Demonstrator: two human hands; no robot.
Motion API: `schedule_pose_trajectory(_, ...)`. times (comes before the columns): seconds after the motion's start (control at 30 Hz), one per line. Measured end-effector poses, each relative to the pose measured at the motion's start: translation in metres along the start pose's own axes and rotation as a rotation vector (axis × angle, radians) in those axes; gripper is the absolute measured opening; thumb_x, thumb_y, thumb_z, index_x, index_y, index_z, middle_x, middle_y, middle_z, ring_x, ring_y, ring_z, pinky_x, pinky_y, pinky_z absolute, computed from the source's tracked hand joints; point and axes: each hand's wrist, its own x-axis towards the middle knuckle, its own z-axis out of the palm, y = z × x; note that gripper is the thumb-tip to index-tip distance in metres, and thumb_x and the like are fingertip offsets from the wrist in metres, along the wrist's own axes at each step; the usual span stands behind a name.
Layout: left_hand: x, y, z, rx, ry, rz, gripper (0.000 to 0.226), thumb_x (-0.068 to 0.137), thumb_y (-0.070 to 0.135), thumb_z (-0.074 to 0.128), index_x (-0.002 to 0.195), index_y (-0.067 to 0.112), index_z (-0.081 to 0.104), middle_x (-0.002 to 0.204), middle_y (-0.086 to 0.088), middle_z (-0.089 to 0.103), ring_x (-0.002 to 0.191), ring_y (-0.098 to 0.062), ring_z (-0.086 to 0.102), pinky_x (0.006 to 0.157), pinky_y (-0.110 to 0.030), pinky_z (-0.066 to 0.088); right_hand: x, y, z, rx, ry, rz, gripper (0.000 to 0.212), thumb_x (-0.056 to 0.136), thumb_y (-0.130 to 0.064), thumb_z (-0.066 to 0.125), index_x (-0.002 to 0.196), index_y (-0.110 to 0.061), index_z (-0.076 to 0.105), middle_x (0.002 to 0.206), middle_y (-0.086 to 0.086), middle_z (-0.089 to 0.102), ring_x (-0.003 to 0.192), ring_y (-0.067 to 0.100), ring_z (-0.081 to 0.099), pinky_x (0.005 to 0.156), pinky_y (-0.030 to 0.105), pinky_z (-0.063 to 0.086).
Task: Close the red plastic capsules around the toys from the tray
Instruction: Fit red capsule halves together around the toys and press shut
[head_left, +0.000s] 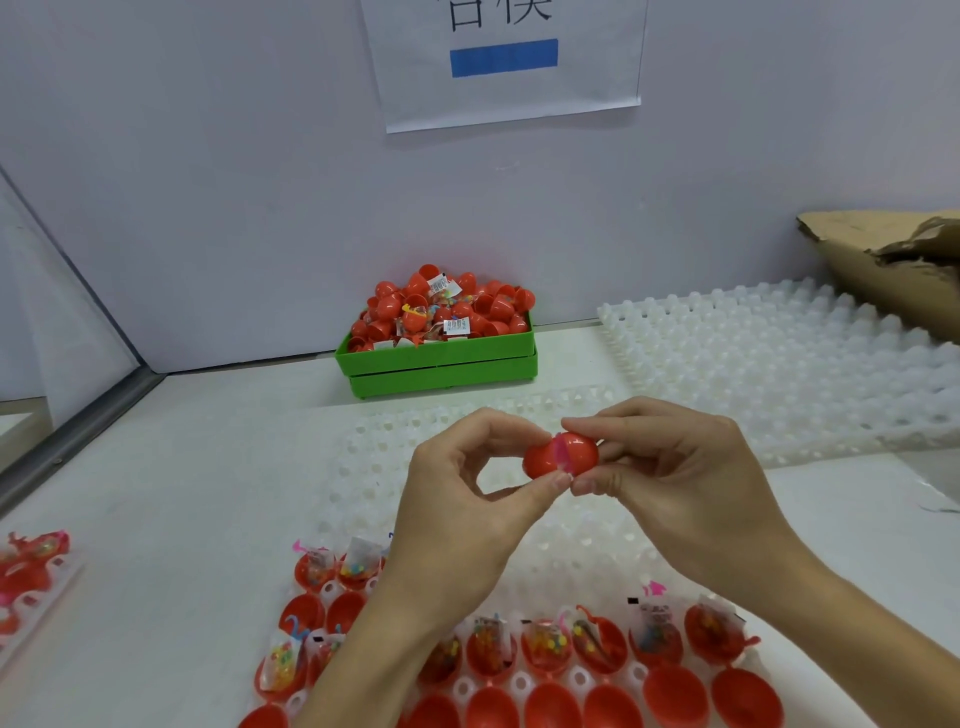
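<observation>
The paper sign (506, 57) is cut off above; forearms hide part of the tray (587, 551).

The scene is seen from a single wide-angle head-worn view, directed forward and steeply down over a white table (197, 499) toward a wall (260, 182). The left hand (457, 525) and right hand (675, 483) are caught close at the centre of the frame, while a green bin (441, 364) is seen farther off at upper centre. No second view is provided.
</observation>
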Motion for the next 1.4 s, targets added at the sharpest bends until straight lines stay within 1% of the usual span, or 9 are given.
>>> schedule_pose_trajectory(0.1,0.000,0.001,-0.002,-0.012,-0.039,-0.024,0.032,0.076,0.001,0.080,0.103,0.016,0.072,0.095,-0.002,0.072,0.098,-0.014,0.067,0.074,-0.016,0.054,-0.001,-0.002,0.001,0.052,-0.010,-0.011,0.041,0.064,0.007,0.083,0.095,-0.020,0.078,0.089,0.002,0.073,0.073,0.023,0.072,0.070,0.040,0.061)
schedule_pose_trajectory(0.23,0.000,0.001,-0.003,0.013,-0.070,-0.020,0.025,0.079,0.002,0.077,0.102,0.014,0.074,0.099,-0.003,0.072,0.101,-0.016,0.066,0.075,-0.020,0.056,-0.001,-0.005,0.002,0.089,0.000,-0.005,0.038,0.063,-0.002,0.083,0.094,-0.023,0.077,0.089,0.004,0.073,0.074,0.025,0.073,0.072,0.040,0.062)
schedule_pose_trajectory(0.37,-0.001,0.000,-0.002,0.022,-0.050,-0.017,0.026,0.078,0.000,0.078,0.100,0.014,0.076,0.097,0.000,0.071,0.099,-0.015,0.066,0.071,-0.021,0.057,-0.001,-0.002,0.002,0.065,0.019,0.010,0.042,0.064,0.007,0.083,0.094,-0.022,0.078,0.088,0.003,0.074,0.072,0.023,0.073,0.071,0.038,0.062)
schedule_pose_trajectory(0.7,-0.002,0.002,0.000,0.097,0.061,-0.039,0.044,0.066,0.006,0.086,0.101,0.029,0.073,0.090,0.012,0.075,0.094,-0.004,0.069,0.069,-0.017,0.056,0.001,-0.004,-0.002,-0.074,-0.034,-0.013,0.048,0.063,0.011,0.083,0.091,-0.028,0.077,0.084,-0.014,0.072,0.066,0.005,0.070,0.065,0.016,0.056)
schedule_pose_trajectory(0.9,-0.001,0.002,0.002,0.110,0.077,-0.036,0.041,0.062,0.006,0.087,0.092,0.030,0.074,0.089,0.014,0.075,0.089,-0.005,0.070,0.080,-0.019,0.055,0.002,-0.007,-0.008,-0.084,-0.114,-0.016,0.043,0.064,0.011,0.084,0.094,-0.019,0.080,0.086,-0.006,0.072,0.072,0.015,0.073,0.069,0.032,0.061)
schedule_pose_trajectory(1.03,-0.001,0.000,0.004,0.068,0.076,-0.027,0.033,0.058,0.021,0.084,0.089,0.026,0.075,0.089,0.011,0.075,0.088,-0.008,0.071,0.079,-0.019,0.055,0.002,-0.007,-0.009,-0.079,-0.086,-0.009,0.044,0.062,0.010,0.084,0.091,-0.022,0.080,0.086,-0.008,0.072,0.070,0.015,0.072,0.067,0.029,0.060)
schedule_pose_trajectory(1.13,-0.001,0.000,0.002,0.047,0.065,-0.009,0.028,0.059,0.022,0.084,0.086,0.021,0.077,0.085,0.004,0.076,0.087,-0.011,0.071,0.078,-0.022,0.056,0.001,-0.007,-0.004,-0.081,-0.042,0.000,0.047,0.061,0.011,0.085,0.088,-0.027,0.079,0.081,-0.012,0.072,0.066,0.008,0.071,0.065,0.023,0.057)
schedule_pose_trajectory(1.27,0.000,0.001,0.001,0.000,0.019,0.017,0.032,0.062,0.013,0.081,0.093,0.012,0.078,0.089,-0.004,0.075,0.087,-0.012,0.070,0.070,-0.014,0.054,0.002,-0.008,-0.005,-0.033,-0.013,0.022,0.044,0.062,0.010,0.085,0.089,-0.024,0.078,0.082,-0.005,0.073,0.069,0.014,0.073,0.068,0.031,0.060)
schedule_pose_trajectory(1.4,0.000,0.002,0.001,0.030,0.019,0.003,0.030,0.065,0.016,0.080,0.095,0.017,0.078,0.089,0.000,0.074,0.087,-0.010,0.069,0.070,-0.014,0.053,0.002,-0.013,-0.004,0.031,-0.024,0.074,0.041,0.062,0.008,0.084,0.092,-0.018,0.078,0.086,0.003,0.073,0.068,0.018,0.073,0.069,0.040,0.060)
